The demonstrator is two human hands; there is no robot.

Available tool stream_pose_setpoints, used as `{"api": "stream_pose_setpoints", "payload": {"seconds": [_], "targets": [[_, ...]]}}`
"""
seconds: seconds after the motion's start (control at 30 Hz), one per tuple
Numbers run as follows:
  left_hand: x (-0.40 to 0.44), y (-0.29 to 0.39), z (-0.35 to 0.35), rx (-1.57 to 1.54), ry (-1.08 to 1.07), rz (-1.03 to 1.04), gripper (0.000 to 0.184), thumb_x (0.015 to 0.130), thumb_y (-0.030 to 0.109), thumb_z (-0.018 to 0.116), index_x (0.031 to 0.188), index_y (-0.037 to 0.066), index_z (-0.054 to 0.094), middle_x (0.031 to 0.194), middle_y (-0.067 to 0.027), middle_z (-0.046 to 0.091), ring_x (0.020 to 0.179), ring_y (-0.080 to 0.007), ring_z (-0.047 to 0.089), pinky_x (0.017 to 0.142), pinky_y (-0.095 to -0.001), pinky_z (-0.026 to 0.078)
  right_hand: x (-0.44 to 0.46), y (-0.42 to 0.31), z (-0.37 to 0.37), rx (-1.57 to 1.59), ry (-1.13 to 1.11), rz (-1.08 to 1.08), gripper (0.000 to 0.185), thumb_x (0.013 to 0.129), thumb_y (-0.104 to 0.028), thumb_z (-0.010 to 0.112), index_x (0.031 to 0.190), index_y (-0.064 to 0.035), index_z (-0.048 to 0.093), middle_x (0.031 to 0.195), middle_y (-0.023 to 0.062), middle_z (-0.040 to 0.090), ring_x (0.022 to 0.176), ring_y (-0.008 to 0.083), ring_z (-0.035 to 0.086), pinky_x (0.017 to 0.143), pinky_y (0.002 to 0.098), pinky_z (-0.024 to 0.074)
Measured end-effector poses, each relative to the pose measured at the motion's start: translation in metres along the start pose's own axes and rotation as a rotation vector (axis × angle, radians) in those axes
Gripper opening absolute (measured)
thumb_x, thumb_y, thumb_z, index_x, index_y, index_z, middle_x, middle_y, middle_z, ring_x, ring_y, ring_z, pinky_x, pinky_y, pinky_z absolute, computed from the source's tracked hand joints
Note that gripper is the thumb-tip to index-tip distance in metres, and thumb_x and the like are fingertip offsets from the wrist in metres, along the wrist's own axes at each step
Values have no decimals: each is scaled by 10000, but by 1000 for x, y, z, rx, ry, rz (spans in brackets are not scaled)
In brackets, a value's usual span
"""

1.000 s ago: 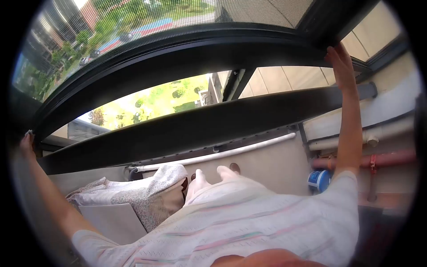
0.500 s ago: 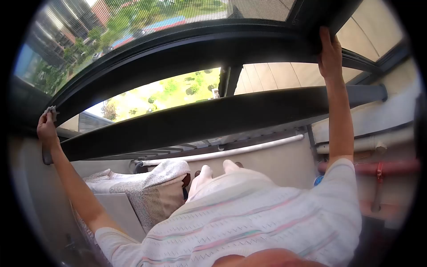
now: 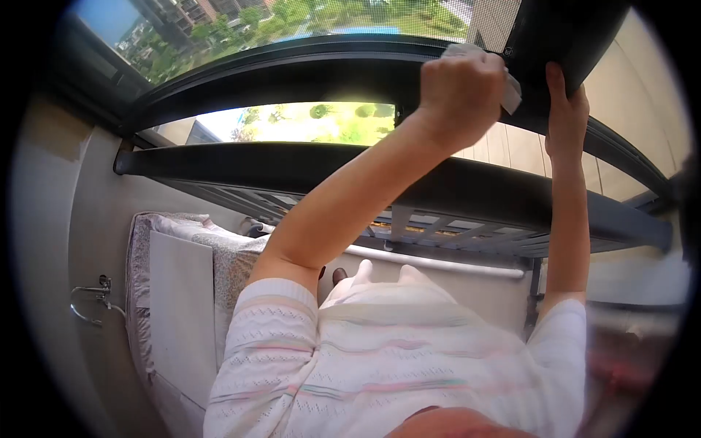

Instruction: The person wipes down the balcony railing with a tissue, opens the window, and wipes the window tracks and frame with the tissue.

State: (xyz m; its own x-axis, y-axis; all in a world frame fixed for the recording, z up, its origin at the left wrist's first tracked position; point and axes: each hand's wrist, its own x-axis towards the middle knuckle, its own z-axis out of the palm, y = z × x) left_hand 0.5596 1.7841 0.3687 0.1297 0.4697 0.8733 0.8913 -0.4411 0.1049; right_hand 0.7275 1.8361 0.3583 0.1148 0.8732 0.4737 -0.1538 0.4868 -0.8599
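My left hand (image 3: 458,98) is closed in a fist on a crumpled white tissue or thin cloth (image 3: 512,93), whose ends stick out above and beside the fingers. It is at the dark window frame (image 3: 314,79), close to the lower right corner of the mesh screen (image 3: 409,18). Just to its right, my right hand (image 3: 567,120) grips the edge of the thick dark upright of the window; some of its fingers are hidden behind that edge.
A dark railing (image 3: 277,159) with slats runs below the window. At lower left are a white board (image 3: 179,314), a patterned cloth cover (image 3: 237,266) and a wall tap (image 3: 98,296). A white pipe (image 3: 438,261) lies low along the wall. Greenery and buildings show outside.
My left hand has swept from the far left end of the frame to the right, carrying the white tissue or cloth. My right hand keeps its hold on the upright. The view has shifted.
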Motion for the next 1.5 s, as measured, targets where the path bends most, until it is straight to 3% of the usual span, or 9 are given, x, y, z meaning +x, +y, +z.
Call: {"api": "stream_pose_setpoints", "payload": {"seconds": [0.3, 0.53, 0.6, 0.67, 0.77, 0.97, 1.13, 1.33, 1.5], "targets": [[0, -23, -28, -21, -81, -20, 150, 756, 174, 584, 663, 56, 579, 596, -64, 595, 540, -229, 610, 487, -312, 479, 2, 2, -5, -227, 83, -14, 509, 801, -326, 667, 1106, 57, 529, 991, 81, 605, 888, 138, 589, 783, 216, 473], [-64, -204, -160, 224, 102, -298, 87, 784, 122, 654, 746, 47, 634, 575, -47, 609, 493, -105, 581, 482, -230, 442, 8, 15, -32, -403, 79, -13, 549, 848, -349, 589, 1216, 38, 464, 1101, 127, 566, 924, 192, 601, 825, 286, 507], [-83, -265, -206, 273, 127, -502, 102, 795, 141, 639, 763, 45, 652, 589, -41, 621, 506, -89, 579, 495, -230, 445, 12, 26, -50, -505, 93, -21, 442, 912, -263, 440, 1251, 21, 442, 1216, 154, 502, 1096, 238, 494, 943, 315, 380], [-94, -323, -251, 502, 144, -598, 156, 773, 238, 610, 731, 93, 647, 609, -79, 610, 590, -268, 606, 558, -336, 476, 16, 35, -70, -578, 121, -24, 435, 921, -246, 412, 1268, 15, 425, 1255, 167, 475, 1145, 256, 466, 956, 322, 361], [-107, -412, -312, 714, 75, -787, 191, 753, 295, 618, 748, 111, 669, 666, -79, 642, 659, -268, 625, 598, -357, 486, 22, 39, -96, -644, 125, -46, 538, 881, -319, 517, 1277, 26, 402, 1230, 176, 483, 1083, 255, 517, 863, 305, 445], [-109, -451, -338, 651, 92, -930, 194, 707, 285, 636, 771, 108, 686, 691, -91, 655, 695, -260, 642, 640, -357, 496, 22, 33, -121, -1483, -198, -686, 551, 804, -39, 440, 1341, -28, 317, 1286, 236, 407, 1149, 351, 453, 947, 370, 373], [-99, -350, -266, 391, 160, -619, 175, 725, 236, 593, 737, 67, 636, 675, -129, 631, 662, -298, 628, 601, -341, 489, 24, 37, -108, -1085, 9, -319, 529, 831, -92, 438, 1342, -27, 317, 1295, 229, 400, 1154, 346, 449, 949, 375, 372], [-125, -416, -303, 402, 329, -675, 181, 785, 240, 589, 793, 71, 656, 681, -127, 636, 631, -273, 630, 591, -336, 482, 27, 38, -93, -799, 134, -96, 511, 863, -156, 435, 1343, -26, 317, 1305, 221, 391, 1160, 339, 445, 952, 381, 370], [-155, -473, -359, 13, 521, -1228, 181, 780, 165, 590, 804, -11, 626, 695, -85, 626, 561, -177, 616, 485, -282, 494, 21, 31, -96, -717, 191, -33, 504, 890, -209, 433, 1344, -25, 317, 1314, 214, 384, 1165, 334, 441, 954, 386, 368]]}}
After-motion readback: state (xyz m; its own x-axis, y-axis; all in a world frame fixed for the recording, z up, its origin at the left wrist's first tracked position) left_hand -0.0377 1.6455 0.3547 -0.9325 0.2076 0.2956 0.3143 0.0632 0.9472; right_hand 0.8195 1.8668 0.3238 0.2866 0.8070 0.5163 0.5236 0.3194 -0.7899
